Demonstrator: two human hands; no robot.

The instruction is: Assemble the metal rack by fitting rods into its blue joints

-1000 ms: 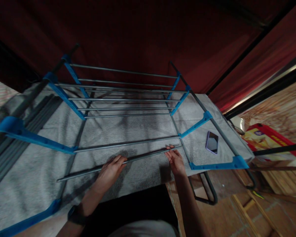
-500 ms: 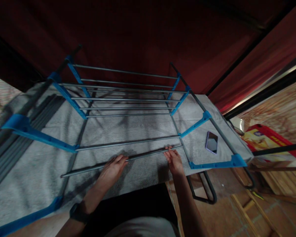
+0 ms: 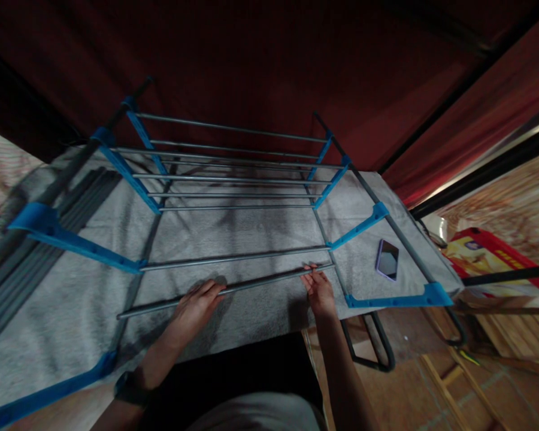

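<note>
A loose grey metal tube (image 3: 260,279) lies across the near part of the rack, held in both hands. My left hand (image 3: 198,305) is closed over it left of its middle, palm down. Close to the tube's right end, my right hand (image 3: 318,288) pinches it between thumb and fingers. The rack frame has grey side poles and blue plastic brackets (image 3: 90,246). One crossbar (image 3: 233,258) sits between the middle pair of brackets, just beyond the tube. Farther back, several thin crossbars (image 3: 233,178) span the other brackets. The nearest right bracket (image 3: 395,299) holds no bar.
A grey cloth (image 3: 260,227) covers the table beneath the rack. Several spare tubes (image 3: 45,251) lie along the left side. A phone (image 3: 387,260) rests at the right. Beyond the table edge stand a red and yellow box (image 3: 489,251) and a black metal leg loop (image 3: 372,347).
My left hand has slid slightly left along the tube. The right hand stays near the right end, and the view has shifted a little.
</note>
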